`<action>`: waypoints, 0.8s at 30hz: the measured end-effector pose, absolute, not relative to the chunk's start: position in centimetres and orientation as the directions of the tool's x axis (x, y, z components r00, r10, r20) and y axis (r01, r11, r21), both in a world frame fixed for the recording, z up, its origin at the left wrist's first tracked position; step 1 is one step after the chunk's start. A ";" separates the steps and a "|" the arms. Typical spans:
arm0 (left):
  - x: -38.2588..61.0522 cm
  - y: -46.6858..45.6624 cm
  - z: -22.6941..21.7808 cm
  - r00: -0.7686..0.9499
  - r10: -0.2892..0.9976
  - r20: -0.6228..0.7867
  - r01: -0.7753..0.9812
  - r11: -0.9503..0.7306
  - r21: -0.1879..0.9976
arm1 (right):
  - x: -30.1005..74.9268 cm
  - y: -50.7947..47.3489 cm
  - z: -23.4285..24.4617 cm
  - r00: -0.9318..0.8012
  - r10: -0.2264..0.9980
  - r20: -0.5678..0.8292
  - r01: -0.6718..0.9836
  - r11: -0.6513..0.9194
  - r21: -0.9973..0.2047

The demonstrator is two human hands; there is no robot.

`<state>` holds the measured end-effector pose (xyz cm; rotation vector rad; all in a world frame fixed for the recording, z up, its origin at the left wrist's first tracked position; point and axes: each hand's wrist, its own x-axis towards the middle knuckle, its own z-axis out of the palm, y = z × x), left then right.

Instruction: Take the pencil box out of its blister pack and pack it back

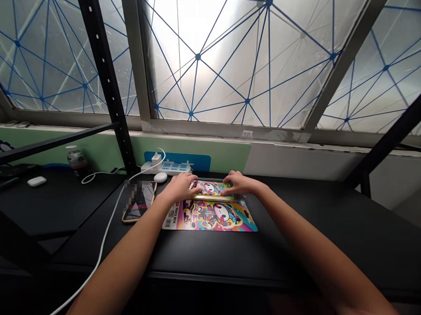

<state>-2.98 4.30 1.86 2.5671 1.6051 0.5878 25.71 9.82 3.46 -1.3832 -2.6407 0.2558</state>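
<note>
A colourful pencil box (210, 189) with a cartoon face on its lid lies at the middle of the black desk. My left hand (182, 188) grips its left end, thumb at the front and fingers behind. At the opposite end, my right hand (241, 183) holds it the same way, the thumb on the near part of the top. Under and in front of the box is a flat printed sheet (216, 216) with a matching cartoon and a white strip reading "PENCIL BOX" at its left. The hands cover both ends of the box.
Left of my hands lie a phone (139, 201) and a white round case (160, 177). Behind them is a power strip (174, 168); its white cable (108, 227) runs past my left forearm. A bottle (76, 161) and another white case (37, 181) stand farther left. Black metal posts (106, 84) frame the desk.
</note>
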 end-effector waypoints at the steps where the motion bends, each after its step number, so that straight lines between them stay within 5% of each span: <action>1: -3.0 4.3 1.8 0.381 0.879 0.286 0.857 -0.452 0.246 | 25.5 10.0 3.6 -0.562 0.826 0.042 0.802 0.557 -0.216; 10: -3.6 4.4 2.4 0.330 0.889 0.317 0.889 -0.406 0.213 | 24.8 7.2 3.1 -0.511 0.818 0.264 0.812 0.560 -0.162; 18: -2.6 -0.3 5.5 0.339 0.805 0.487 0.866 -0.469 0.172 | 26.3 1.5 3.9 -0.485 0.680 0.550 0.766 0.634 -0.109; 24: -1.7 -6.9 3.1 0.450 0.640 0.623 0.774 -0.628 0.087 | 29.2 -3.9 1.1 -0.594 0.479 0.647 0.695 0.710 0.112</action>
